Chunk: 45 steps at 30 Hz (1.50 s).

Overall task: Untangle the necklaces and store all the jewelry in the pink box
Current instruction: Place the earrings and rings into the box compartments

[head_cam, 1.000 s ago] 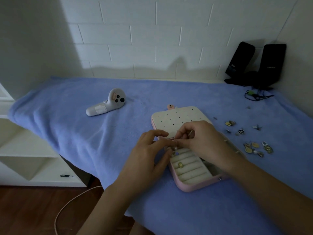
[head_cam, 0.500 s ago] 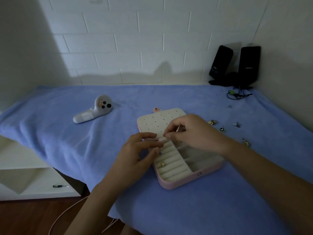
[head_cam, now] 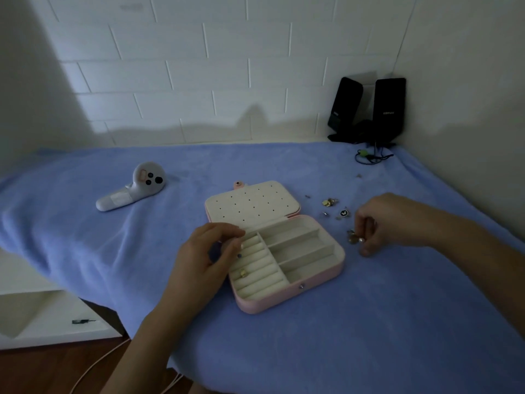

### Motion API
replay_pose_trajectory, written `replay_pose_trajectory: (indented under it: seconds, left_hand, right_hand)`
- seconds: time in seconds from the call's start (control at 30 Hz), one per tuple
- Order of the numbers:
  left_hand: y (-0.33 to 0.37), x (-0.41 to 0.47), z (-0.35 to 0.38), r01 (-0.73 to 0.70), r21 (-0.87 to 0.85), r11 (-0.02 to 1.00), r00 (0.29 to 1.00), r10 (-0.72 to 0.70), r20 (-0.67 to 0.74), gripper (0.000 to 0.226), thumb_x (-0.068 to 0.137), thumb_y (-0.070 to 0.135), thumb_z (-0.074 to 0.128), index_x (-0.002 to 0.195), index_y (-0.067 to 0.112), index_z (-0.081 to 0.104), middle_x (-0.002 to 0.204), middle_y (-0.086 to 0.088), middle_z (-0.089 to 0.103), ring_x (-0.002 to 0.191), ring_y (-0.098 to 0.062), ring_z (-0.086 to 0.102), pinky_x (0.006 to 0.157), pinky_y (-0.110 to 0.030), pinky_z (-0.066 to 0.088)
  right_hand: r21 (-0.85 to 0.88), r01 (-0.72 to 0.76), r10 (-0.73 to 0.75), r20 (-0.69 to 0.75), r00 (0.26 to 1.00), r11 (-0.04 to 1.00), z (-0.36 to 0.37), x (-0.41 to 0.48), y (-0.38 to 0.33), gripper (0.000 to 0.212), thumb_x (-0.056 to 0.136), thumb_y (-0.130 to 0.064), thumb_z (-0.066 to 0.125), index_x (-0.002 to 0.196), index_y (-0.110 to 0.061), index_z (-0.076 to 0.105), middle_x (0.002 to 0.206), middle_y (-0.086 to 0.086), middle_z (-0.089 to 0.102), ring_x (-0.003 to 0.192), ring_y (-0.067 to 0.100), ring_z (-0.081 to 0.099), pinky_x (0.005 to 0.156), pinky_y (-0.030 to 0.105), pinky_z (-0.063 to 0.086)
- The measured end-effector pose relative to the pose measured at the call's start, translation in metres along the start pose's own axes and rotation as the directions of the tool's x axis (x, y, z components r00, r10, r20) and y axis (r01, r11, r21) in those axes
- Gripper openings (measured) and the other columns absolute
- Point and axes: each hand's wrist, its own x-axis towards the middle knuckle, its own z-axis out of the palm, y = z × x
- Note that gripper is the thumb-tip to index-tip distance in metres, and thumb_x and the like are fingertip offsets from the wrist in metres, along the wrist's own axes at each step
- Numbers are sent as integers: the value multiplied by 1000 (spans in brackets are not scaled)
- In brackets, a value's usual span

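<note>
An open pink box (head_cam: 284, 301) sits on the blue-covered table (head_cam: 369, 322) with one gold piece (head_cam: 243, 273) showing in its ring rolls. The right hand (head_cam: 397, 220) pinches a small metal piece (head_cam: 353, 238) in its grip just beside the box. The left hand (head_cam: 207, 251) curls over the rolls, and whether its grip holds anything cannot be told. Loose pieces (head_cam: 329, 202) lie outside, so most storing looks undone.

Bare blue fleece blanket (head_cam: 369, 322) lies open on the near side and left of the open pink jewelry box (head_cam: 284, 301). Its right flank is cluttered with small scattered metal trinkets (head_cam: 330, 202); a white handheld controller (head_cam: 133, 189) and two black speakers (head_cam: 389, 109) stand well apart behind.
</note>
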Motion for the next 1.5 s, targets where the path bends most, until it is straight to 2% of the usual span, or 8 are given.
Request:
replay_pose_trajectory:
  seconds: [0.3, 0.47, 0.67, 0.77, 0.87, 0.97, 1.27, 1.5]
  left_hand:
    - [-5, 0, 4, -15, 22, 1000, 1000, 14, 15, 35, 81, 49, 50, 92, 24, 73, 104, 22, 60, 102, -2, 57, 87, -12, 42]
    - [-4, 0, 4, -19, 7, 1000, 1000, 19, 7, 38, 81, 51, 47, 91, 25, 73, 103, 20, 60, 101, -1, 57, 87, -11, 41]
    - [-4, -1, 4, -14, -31, 999, 1000, 14, -2, 30, 80, 52, 49, 90, 34, 70, 102, 22, 62, 103, -3, 57, 88, -13, 42]
    - [-1, -1, 3, 2, -90, 996, 1000, 0, 25, 28, 79, 55, 50, 95, 41, 68, 108, 30, 59, 106, 2, 54, 90, -11, 40]
    - [-1, 0, 1, 60, -167, 984, 997, -50, 62, 26, 80, 53, 55, 98, 40, 68, 107, 29, 62, 107, 0, 55, 92, -15, 42]
    - [-2, 1, -2, 101, -241, 965, 994, -85, 75, 21, 83, 41, 57, 97, 34, 71, 103, 22, 66, 102, -5, 60, 90, -22, 46]
    - [0, 2, -7, 125, -350, 928, 991, -102, 82, 15, 87, 10, 65, 94, 20, 73, 100, 7, 69, 90, -3, 64, 80, -11, 45]
    - [-2, 3, -7, 103, -364, 926, 994, -83, 70, 19, 86, 8, 65, 91, 25, 73, 97, 11, 70, 91, -5, 64, 80, -13, 46]
  right_hand:
    - [156, 41, -19, -143, 990, 987, 10, -12, 12, 11, 78, -23, 75, 73, -29, 68, 71, -11, 70, 67, -4, 62, 61, 11, 46]
    - [354, 49, 23, -198, 980, 934, -14, -29, 17, 10, 77, -15, 75, 77, -24, 73, 70, -9, 72, 67, -2, 65, 60, 8, 46]
    - [775, 197, -120, -156, 980, 600, -31, -45, -15, 9, 82, -1, 63, 89, 1, 67, 81, 9, 72, 72, 13, 67, 64, 17, 53]
    - [891, 192, -171, -132, 976, 412, -29, -38, -33, 16, 77, -7, 59, 91, 1, 64, 86, 13, 72, 76, 18, 68, 66, 20, 54]
    - [927, 205, -188, -151, 971, 314, -23, -27, -51, 12, 84, -1, 54, 91, 0, 64, 89, 13, 72, 79, 17, 69, 69, 20, 55]
    - [933, 225, -194, -174, 965, 282, -17, -19, -71, 14, 88, 3, 52, 91, -2, 64, 90, 13, 72, 83, 18, 69, 70, 19, 54]
    - [928, 247, -225, -187, 956, 280, 4, 2, -122, 14, 83, -4, 63, 96, -3, 68, 80, 10, 71, 71, 15, 67, 65, 19, 54]
    - [909, 297, -229, -235, 945, 292, 23, 12, -135, 5, 84, 4, 62, 88, 1, 60, 74, 14, 66, 63, 16, 63, 61, 20, 54]
